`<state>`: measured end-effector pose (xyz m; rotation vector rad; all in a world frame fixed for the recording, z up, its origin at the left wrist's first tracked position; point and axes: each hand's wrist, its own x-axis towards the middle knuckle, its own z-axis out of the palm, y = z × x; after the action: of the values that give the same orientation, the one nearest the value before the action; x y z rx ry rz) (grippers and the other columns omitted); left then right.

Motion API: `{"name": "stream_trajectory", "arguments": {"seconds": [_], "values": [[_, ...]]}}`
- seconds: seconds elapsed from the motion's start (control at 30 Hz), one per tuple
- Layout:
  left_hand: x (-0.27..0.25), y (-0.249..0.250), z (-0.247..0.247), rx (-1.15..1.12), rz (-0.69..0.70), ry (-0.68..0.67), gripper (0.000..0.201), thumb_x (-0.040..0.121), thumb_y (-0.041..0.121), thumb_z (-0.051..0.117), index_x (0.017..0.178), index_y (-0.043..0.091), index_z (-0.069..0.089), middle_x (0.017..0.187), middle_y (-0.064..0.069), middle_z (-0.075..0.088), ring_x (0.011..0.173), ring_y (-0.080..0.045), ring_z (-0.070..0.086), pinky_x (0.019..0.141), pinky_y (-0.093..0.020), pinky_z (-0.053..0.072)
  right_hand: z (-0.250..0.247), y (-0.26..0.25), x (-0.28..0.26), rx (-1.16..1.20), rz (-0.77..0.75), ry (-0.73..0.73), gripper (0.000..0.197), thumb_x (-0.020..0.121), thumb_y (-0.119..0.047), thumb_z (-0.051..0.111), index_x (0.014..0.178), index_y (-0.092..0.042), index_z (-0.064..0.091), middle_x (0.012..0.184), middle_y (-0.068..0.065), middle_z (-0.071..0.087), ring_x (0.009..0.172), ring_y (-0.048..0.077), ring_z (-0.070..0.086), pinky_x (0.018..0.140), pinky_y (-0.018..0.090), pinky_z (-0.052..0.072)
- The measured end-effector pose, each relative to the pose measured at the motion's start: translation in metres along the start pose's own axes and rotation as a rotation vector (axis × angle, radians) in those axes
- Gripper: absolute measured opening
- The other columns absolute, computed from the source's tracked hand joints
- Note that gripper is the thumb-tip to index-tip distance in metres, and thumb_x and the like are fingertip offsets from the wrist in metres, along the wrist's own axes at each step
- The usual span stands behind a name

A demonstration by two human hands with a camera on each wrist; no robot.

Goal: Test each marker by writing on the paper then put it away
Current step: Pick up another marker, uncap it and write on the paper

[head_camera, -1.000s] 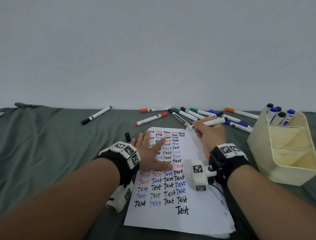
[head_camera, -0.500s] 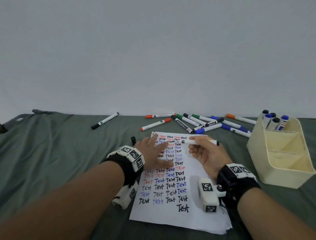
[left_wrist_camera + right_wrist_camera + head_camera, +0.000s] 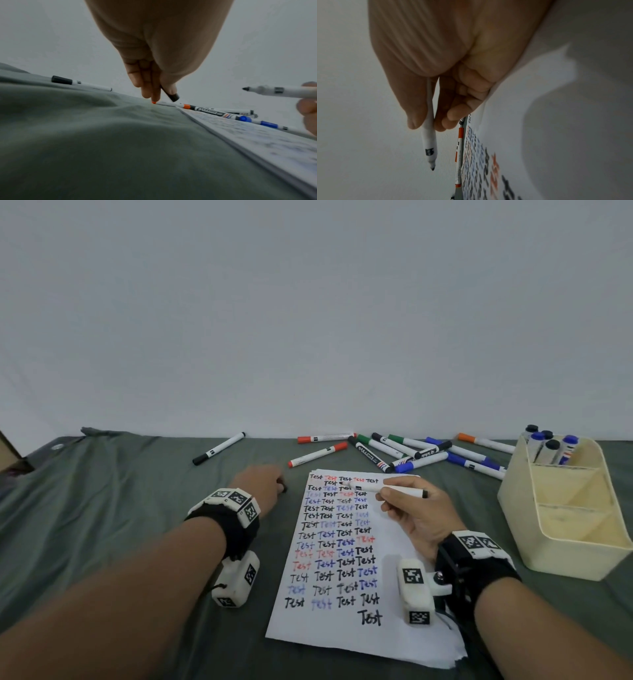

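Lying nearest on the green-covered desk point(image 3: 102, 508), the paper point(image 3: 387, 628) carried rows of "Test", and above its top edge the right hand point(image 3: 416, 513) gripped an uncapped black marker point(image 3: 383, 486), tip pointing left. Left of the sheet, the left hand point(image 3: 262, 482) pinched the black cap point(image 3: 172, 95) between thumb and fingers. Beyond lay loose markers point(image 3: 394, 450), and right stood a cream organizer point(image 3: 575, 556) holding more.

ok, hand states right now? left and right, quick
Left hand: pinching the black marker cap, just above the cloth.
Right hand: holding the uncapped black marker over the paper.
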<state>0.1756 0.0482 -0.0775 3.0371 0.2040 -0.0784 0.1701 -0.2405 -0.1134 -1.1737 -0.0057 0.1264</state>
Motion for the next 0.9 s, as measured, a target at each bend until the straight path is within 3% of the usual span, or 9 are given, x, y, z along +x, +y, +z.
{"name": "stream_trajectory", "arguments": {"seconds": [0.13, 0.33, 0.43, 0.57, 0.73, 0.9], "values": [[-0.008, 0.024, 0.000, -0.165, 0.107, 0.065, 0.019, 0.101, 0.025, 0.051, 0.115, 0.026, 0.063, 0.113, 0.001, 0.067, 0.102, -0.019, 0.059, 0.077, -0.027, 0.038, -0.001, 0.001, 0.000, -0.006, -0.012, -0.020, 0.019, 0.082, 0.008, 0.075, 0.101, 0.006, 0.071, 0.085, 0.028, 0.072, 0.063, 0.023, 0.064, 0.056, 0.023, 0.053], [-0.017, 0.057, 0.002, -0.248, 0.277, 0.065, 0.018, 0.103, 0.024, 0.051, 0.118, 0.025, 0.060, 0.104, 0.001, 0.069, 0.080, -0.015, 0.059, 0.062, -0.023, 0.042, -0.004, 0.003, 0.002, -0.012, -0.021, -0.022, 0.017, 0.081, 0.006, 0.078, 0.096, 0.003, 0.074, 0.088, 0.029, 0.073, 0.065, 0.024, 0.065, 0.057, 0.024, 0.054], [-0.016, 0.059, 0.003, -0.287, 0.253, 0.054, 0.017, 0.103, 0.022, 0.051, 0.118, 0.025, 0.059, 0.097, 0.001, 0.068, 0.081, -0.017, 0.062, 0.066, -0.027, 0.046, -0.005, 0.004, 0.003, -0.008, -0.028, -0.027, 0.014, 0.080, 0.005, 0.079, 0.093, -0.001, 0.076, 0.089, 0.029, 0.073, 0.066, 0.025, 0.065, 0.058, 0.025, 0.055], [-0.015, 0.059, 0.005, -0.340, 0.242, 0.048, 0.016, 0.103, 0.022, 0.052, 0.117, 0.024, 0.060, 0.086, 0.006, 0.063, 0.080, -0.017, 0.063, 0.062, -0.024, 0.045, -0.005, 0.006, 0.003, 0.001, -0.040, -0.042, 0.012, 0.080, 0.005, 0.079, 0.088, -0.003, 0.078, 0.088, 0.029, 0.073, 0.066, 0.025, 0.065, 0.059, 0.025, 0.055], [-0.015, 0.060, 0.004, -0.376, 0.220, 0.062, 0.015, 0.102, 0.023, 0.052, 0.114, 0.027, 0.060, 0.085, 0.007, 0.062, 0.080, -0.014, 0.062, 0.066, -0.028, 0.048, -0.006, 0.006, 0.004, 0.004, -0.038, -0.041, 0.012, 0.080, 0.007, 0.078, 0.086, -0.003, 0.077, 0.085, 0.029, 0.072, 0.066, 0.026, 0.065, 0.060, 0.026, 0.055], [-0.018, 0.070, 0.004, -0.333, 0.302, -0.019, 0.014, 0.102, 0.022, 0.052, 0.111, 0.028, 0.061, 0.093, 0.003, 0.068, 0.074, -0.015, 0.060, 0.068, -0.032, 0.051, -0.005, 0.010, 0.006, -0.031, -0.038, -0.065, 0.012, 0.077, 0.005, 0.081, 0.084, -0.004, 0.079, 0.089, 0.031, 0.072, 0.067, 0.025, 0.067, 0.059, 0.024, 0.056]]}}
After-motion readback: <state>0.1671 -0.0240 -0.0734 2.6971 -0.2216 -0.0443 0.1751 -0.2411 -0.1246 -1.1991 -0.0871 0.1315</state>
